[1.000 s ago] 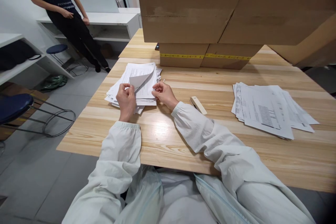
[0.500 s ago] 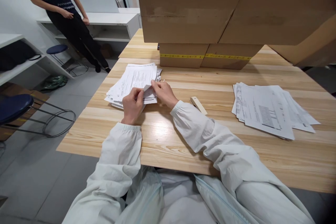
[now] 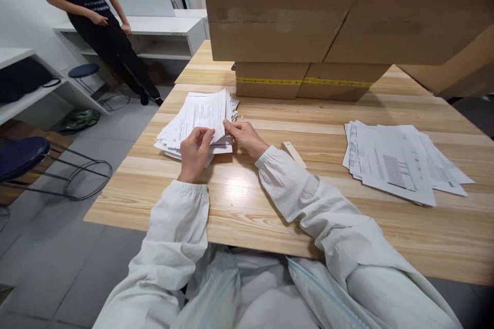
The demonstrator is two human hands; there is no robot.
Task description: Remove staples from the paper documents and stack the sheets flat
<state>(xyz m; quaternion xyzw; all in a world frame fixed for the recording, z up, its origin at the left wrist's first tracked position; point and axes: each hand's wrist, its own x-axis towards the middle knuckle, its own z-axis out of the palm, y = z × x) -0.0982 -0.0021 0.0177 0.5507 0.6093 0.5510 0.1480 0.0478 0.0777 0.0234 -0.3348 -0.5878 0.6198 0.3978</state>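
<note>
A loose pile of printed paper sheets [image 3: 173, 131] lies at the left of the wooden table. My left hand [image 3: 195, 153] is closed at the near edge of the top sheet [image 3: 204, 113], thumb and forefinger pinching it. On that sheet's right side, my right hand [image 3: 246, 136] grips the near right corner between thumb and fingers. The sheet is slightly raised off the pile along this edge. Just right of my right wrist lies a cream-coloured stapler [image 3: 293, 154], partly hidden by my sleeve.
A second fanned pile of printed sheets [image 3: 397, 159] lies on the table [image 3: 270, 236] to the right. Large cardboard boxes [image 3: 270, 10] are stacked at the back. Beyond the table's left edge are blue stools [image 3: 23, 157] and a standing person [image 3: 77, 0].
My right hand has shifted slightly right, and the sheet's corner, folded up earlier, now lies flatter between my hands. My left hand stays nearly in place.
</note>
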